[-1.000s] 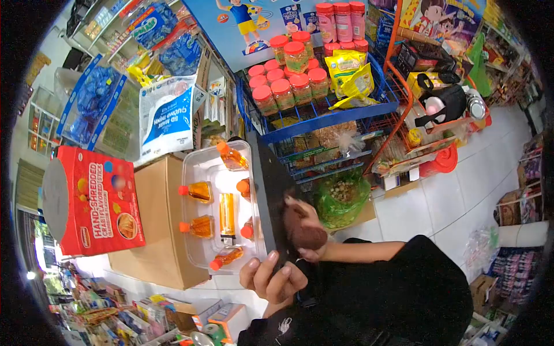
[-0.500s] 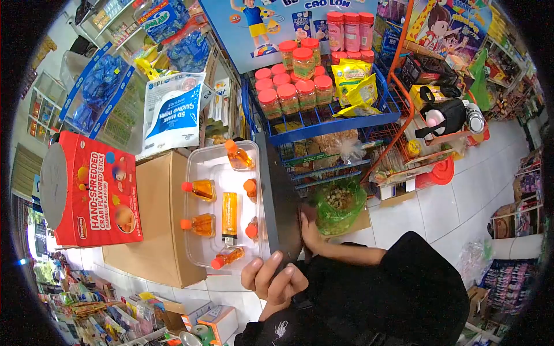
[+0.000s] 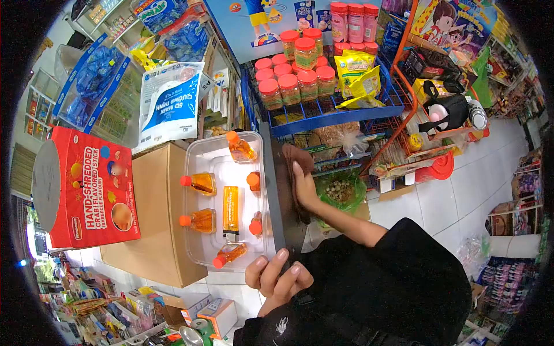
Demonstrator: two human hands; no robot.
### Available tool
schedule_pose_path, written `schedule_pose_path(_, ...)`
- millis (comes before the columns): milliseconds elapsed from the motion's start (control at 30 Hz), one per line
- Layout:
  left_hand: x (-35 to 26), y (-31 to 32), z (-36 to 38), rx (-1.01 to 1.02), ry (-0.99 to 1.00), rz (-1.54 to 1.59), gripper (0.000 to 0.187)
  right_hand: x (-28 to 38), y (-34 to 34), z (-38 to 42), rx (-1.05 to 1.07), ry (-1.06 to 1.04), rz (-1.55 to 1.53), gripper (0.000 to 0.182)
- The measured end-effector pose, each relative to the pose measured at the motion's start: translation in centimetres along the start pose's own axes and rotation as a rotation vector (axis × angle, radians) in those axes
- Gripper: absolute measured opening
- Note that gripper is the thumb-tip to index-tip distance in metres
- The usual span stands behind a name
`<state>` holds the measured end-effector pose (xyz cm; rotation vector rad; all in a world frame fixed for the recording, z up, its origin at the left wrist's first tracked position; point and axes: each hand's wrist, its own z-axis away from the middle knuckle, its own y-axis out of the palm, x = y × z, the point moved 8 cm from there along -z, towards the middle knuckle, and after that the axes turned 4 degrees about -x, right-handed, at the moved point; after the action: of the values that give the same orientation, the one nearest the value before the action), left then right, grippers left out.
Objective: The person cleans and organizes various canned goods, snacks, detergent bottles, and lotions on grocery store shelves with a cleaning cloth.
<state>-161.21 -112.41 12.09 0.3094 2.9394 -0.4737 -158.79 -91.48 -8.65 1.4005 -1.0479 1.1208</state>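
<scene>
A dark grey panel (image 3: 278,199) stands on edge beside a clear plastic tub (image 3: 193,151). The fingers of my left hand (image 3: 278,277) curl round the panel's lower end. My right hand (image 3: 304,185) presses a dark brown cloth (image 3: 296,157) against the panel's right face; part of the cloth is hidden under the fingers. Inside the tub lie several small bottles of amber liquid with orange caps, such as one bottle (image 3: 202,183) at its left side, around an orange-labelled pack (image 3: 231,209).
The tub rests by a cardboard box (image 3: 158,216) with a red crab-stick box (image 3: 95,190) to its left. A blue wire rack (image 3: 340,118) holds red-lidded jars (image 3: 288,87). A green bag (image 3: 346,190) lies beyond my right hand, and an orange rack (image 3: 404,86) stands further right.
My right hand has moved up along the panel with the cloth, which shows more clearly now. My left hand stays at the panel's lower end. The view has shifted slightly.
</scene>
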Motion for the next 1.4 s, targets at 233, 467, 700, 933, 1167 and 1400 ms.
schedule_pose_path(233,0.1,-0.1,-0.2,0.014,0.044,0.022,0.021,-9.0,-3.4,6.6,0.256,0.534,0.447,0.072)
schedule_pose_path(467,0.1,0.0,0.0,0.053,0.036,0.013,0.028,-6.6,-6.1,14.0,0.527,0.605,0.400,0.044)
schedule_pose_path(700,0.1,0.0,0.1,0.105,0.002,0.076,0.017,-1.3,-4.9,14.5,0.657,0.206,0.353,0.035)
schedule_pose_path(933,0.7,-0.4,-0.2,-0.025,-0.067,0.164,0.015,13.3,-2.1,11.5,0.490,0.105,0.119,0.023)
schedule_pose_path(1167,0.7,-0.4,-0.1,-0.016,-0.046,0.142,0.015,14.9,-1.4,4.4,0.068,-0.092,0.183,0.027)
schedule_pose_path(1400,0.7,-0.8,-0.8,-0.007,-0.095,0.204,0.020,2.9,-3.5,7.9,0.187,0.095,0.321,0.035)
